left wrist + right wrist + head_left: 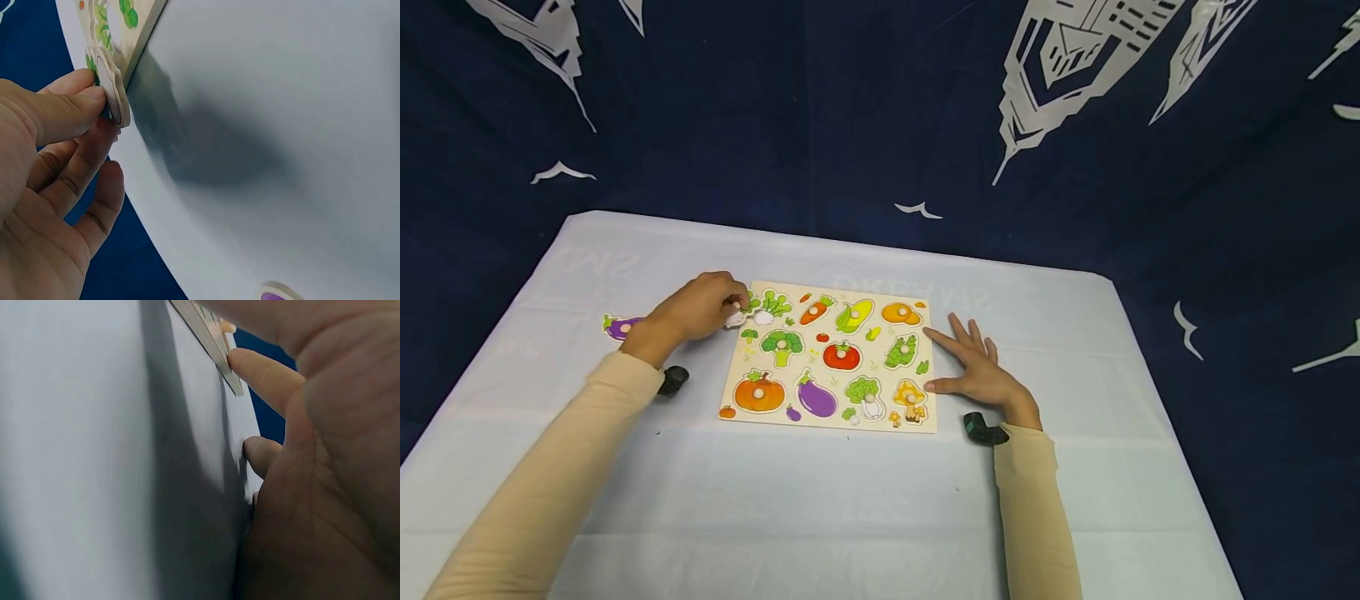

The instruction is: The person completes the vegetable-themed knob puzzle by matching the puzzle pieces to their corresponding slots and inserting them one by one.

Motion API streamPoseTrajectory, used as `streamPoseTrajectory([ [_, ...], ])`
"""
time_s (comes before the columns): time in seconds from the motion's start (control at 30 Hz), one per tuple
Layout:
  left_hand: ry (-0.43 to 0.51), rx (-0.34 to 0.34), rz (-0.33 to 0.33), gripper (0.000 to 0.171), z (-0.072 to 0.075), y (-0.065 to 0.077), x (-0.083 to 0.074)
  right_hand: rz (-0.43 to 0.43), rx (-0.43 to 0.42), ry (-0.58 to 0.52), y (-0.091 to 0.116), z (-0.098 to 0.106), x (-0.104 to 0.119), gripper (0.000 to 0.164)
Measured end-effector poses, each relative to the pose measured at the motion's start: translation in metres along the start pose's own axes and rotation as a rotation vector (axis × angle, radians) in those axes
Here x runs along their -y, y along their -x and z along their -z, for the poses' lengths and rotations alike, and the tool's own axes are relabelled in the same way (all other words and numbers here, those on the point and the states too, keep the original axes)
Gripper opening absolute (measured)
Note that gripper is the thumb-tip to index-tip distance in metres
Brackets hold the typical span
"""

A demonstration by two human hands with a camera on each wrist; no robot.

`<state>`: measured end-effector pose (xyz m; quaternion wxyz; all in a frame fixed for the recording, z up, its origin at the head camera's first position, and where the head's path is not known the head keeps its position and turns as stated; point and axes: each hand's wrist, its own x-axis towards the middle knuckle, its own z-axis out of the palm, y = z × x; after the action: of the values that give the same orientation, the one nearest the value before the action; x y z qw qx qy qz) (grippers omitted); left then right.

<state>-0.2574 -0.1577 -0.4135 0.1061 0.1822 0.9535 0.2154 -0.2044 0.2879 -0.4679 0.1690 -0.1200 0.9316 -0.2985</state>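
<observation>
My left hand [700, 306] pinches a white-and-green turnip puzzle piece [111, 87] between thumb and fingers, over the upper left corner of a wooden vegetable puzzle board [872, 352]. Right beside the piece is the printed turnip spot [771, 305] on the board. At the board's right edge, my right hand [981, 371] spreads its fingers, thumb and index finger touching the edge. The right wrist view shows a fingertip [240, 361] against the board's side. Several knobbed pieces sit in the board, such as the tomato [842, 357]; the printed eggplant [817, 398] shows no knob.
A loose eggplant piece [619, 327] lies left of the board, partly behind my left wrist. The white-covered table [820, 508] ends at a dark blue curtain [850, 125] with white prints. Black wrist devices [982, 429] are worn on both arms.
</observation>
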Motion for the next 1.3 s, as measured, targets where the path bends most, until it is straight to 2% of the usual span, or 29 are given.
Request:
streamPoseTrajectory([
  [0.17, -0.003, 0.01, 0.0, 0.016, -0.004, -0.005, -0.006, -0.014, 0.001, 0.0, 0.001, 0.0, 0.002, 0.097],
  [0.4, -0.006, 0.029, -0.033, 0.015, -0.007, -0.014, -0.014, -0.021, 0.002, -0.004, 0.003, 0.001, 0.001, 0.097],
  [0.6, -0.006, 0.045, -0.01, 0.015, -0.011, -0.018, -0.017, -0.019, 0.0, 0.005, 0.002, 0.001, -0.001, 0.098],
  [0.9, -0.018, 0.076, -0.021, 0.016, -0.016, -0.021, -0.018, -0.014, 0.007, -0.007, 0.002, -0.002, 0.001, 0.097],
  [1.3, -0.028, 0.081, -0.036, 0.016, -0.017, -0.028, -0.019, -0.022, 0.005, 0.01, -0.001, -0.002, -0.003, 0.098],
])
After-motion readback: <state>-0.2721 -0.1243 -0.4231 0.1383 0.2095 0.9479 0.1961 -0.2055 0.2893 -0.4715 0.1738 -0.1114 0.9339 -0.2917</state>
